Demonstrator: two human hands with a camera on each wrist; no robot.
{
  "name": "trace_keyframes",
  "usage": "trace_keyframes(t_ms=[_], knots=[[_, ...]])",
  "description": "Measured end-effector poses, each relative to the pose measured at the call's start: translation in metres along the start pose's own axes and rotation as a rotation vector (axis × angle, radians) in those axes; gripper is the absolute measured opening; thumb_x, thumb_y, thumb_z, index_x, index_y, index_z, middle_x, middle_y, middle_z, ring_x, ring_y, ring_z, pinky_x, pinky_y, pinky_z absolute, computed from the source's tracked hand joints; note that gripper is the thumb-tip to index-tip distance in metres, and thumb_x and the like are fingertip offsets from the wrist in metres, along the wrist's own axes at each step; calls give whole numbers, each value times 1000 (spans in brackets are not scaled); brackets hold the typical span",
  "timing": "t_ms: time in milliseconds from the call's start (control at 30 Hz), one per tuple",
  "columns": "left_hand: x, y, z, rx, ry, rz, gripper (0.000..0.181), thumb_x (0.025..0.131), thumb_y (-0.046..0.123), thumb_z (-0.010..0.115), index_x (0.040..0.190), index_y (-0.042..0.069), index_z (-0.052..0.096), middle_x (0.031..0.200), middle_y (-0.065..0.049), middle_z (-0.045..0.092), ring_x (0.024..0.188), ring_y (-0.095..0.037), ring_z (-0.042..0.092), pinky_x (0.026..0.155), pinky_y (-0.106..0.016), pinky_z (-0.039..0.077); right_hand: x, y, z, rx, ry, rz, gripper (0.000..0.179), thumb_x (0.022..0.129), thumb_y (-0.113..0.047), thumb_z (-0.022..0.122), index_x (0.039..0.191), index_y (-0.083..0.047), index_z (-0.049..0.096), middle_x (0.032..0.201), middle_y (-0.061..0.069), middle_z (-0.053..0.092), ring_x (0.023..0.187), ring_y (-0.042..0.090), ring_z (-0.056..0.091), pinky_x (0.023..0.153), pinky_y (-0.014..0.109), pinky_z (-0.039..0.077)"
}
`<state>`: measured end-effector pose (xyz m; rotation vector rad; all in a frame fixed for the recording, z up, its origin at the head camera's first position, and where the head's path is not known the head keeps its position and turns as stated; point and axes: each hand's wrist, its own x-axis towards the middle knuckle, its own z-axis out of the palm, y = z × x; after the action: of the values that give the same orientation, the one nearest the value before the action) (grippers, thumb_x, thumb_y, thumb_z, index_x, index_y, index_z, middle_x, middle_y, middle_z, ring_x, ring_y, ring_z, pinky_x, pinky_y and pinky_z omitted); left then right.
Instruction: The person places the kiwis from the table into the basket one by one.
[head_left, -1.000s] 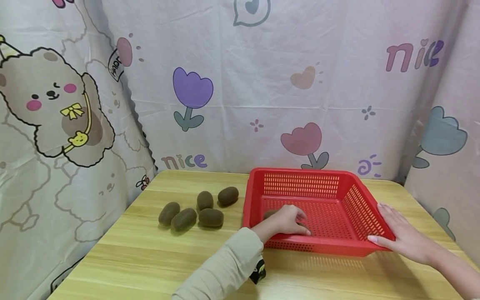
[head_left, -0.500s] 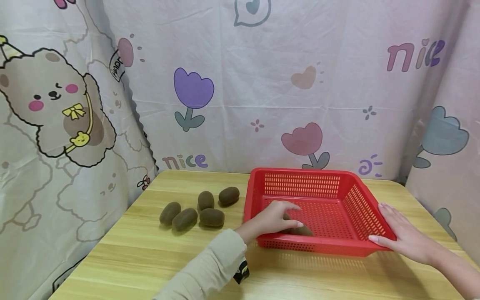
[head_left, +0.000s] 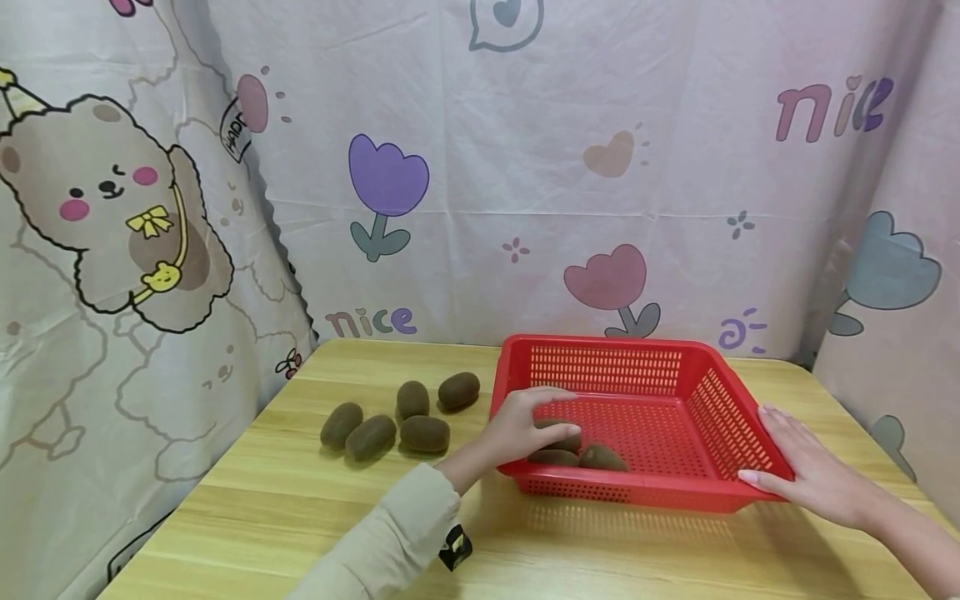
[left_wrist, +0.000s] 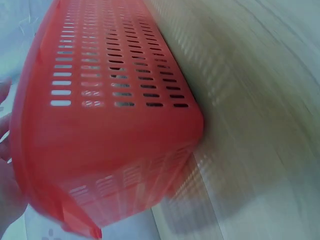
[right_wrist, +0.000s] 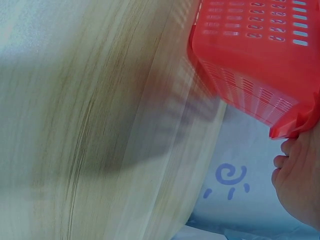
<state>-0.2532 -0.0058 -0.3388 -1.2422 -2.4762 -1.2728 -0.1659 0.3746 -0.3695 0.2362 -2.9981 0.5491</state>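
In the head view my left hand (head_left: 517,425) hovers over the left end of a red plastic basket (head_left: 630,486), fingers extended and thumb spread apart. Below the thumb lie brown kiwis, one of them a front kiwi (head_left: 602,457), near the basket's front wall; the hand partly covers another. My right hand (head_left: 813,479) rests on the basket's right front corner, its straight fingers along the side rim and the thumb on the front rim. The left wrist view shows the basket's perforated outer wall (left_wrist: 115,130), with part of the left hand (left_wrist: 7,190) at the rim.
Several kiwis lie loose on the wooden table (head_left: 300,517) left of the basket, including a back kiwi (head_left: 459,391) close to the basket's left wall. A printed curtain (head_left: 480,208) hangs behind the table and along both sides.
My left hand has let go of a kiwi inside the basket and drawn back up and left, uncovering the kiwis there. The right hand stays at the basket's corner.
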Motion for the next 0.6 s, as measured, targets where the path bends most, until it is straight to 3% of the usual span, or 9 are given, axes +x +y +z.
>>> trace_keyframes(t_ms=[133,500,600], knots=[[-8,-2,-7,-5,50,17,42,83,25,70,121,10,61,122,-3,63,118,-15,55,100,-32,45,0,-1,0,-12,-6,6,95,85,-43,59,146,7,5,144,37,16,127,55,15,83,78,25],[-27,-7,-19,44,108,32,44,81,25,72,121,9,62,122,-6,63,119,-20,55,98,-41,46,-1,-1,-2,-20,-14,12,95,85,-44,59,145,8,6,144,38,15,126,55,16,82,78,27],[-33,-11,-21,45,127,5,43,81,24,72,121,10,62,123,-6,62,119,-20,54,98,-40,47,-1,-1,-2,-24,-16,12,95,85,-44,58,145,9,7,144,38,16,126,55,17,82,78,27]])
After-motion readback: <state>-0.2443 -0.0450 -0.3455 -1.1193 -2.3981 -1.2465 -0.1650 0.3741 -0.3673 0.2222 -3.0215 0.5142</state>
